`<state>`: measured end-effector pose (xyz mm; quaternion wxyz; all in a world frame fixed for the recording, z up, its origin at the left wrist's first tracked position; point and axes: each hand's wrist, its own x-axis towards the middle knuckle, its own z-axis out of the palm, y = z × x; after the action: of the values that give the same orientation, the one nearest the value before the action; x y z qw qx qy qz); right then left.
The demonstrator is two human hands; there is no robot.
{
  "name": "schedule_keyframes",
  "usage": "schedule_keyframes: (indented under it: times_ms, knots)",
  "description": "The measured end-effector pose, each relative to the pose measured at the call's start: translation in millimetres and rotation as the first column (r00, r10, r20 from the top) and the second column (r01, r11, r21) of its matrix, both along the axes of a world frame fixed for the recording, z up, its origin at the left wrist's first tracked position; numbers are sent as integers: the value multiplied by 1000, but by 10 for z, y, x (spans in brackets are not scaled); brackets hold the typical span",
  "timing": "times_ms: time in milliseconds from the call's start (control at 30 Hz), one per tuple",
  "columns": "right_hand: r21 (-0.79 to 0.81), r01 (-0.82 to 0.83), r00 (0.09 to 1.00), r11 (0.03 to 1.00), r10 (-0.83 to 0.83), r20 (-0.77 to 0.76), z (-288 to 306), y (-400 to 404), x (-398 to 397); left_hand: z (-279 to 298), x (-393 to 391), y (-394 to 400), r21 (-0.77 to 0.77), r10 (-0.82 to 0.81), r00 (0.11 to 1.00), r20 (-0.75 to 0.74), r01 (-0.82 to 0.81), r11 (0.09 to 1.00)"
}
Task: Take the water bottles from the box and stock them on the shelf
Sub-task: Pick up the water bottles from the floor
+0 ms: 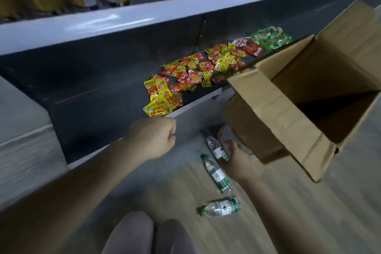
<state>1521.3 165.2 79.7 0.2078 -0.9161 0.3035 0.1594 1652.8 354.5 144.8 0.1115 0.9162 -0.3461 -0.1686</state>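
Green-capped bottle (217, 148) gripped by right hand (240, 162); label writing unreadable.

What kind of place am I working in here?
Most likely a shop aisle. Tiered white-edged shelves carry packaged goods, snack packets lie on the bottom shelf, and an open cardboard box sits on the floor beside loose water bottles.
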Motion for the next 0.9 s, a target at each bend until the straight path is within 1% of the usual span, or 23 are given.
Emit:
schedule_keyframes:
  times_ms: [100, 267, 433, 600, 733, 900]
  knots:
    - [18, 36, 999, 999, -36, -3, -479, -131, -74, -408, -47, -129, -6, -58, 998, -25, 58, 998]
    - [-28, 79, 991, 996, -81, -104, -1261, -379, -151, -1101, -119, -266, 28, -150, 986, -78, 153, 988]
    - [-47, 113, 981, 992, -119, -153, -1958, -565, -250, -1750, -196, -362, 16, -169, 977, -133, 172, 985]
    - [-49, 186, 960, 981, -192, -206, -2582, -677, -312, -2301, -269, -461, -4, -182, 975, -131, 183, 983]
    - [-27, 237, 942, 971, -237, -238, -2981, -769, -336, -2663, -312, -554, -16, -170, 973, -155, 170, 985]
    - [-30, 249, 930, 968, -247, -272, -3409, -869, -360, -3005, -359, -674, -13, -171, 971, -166, 171, 985]
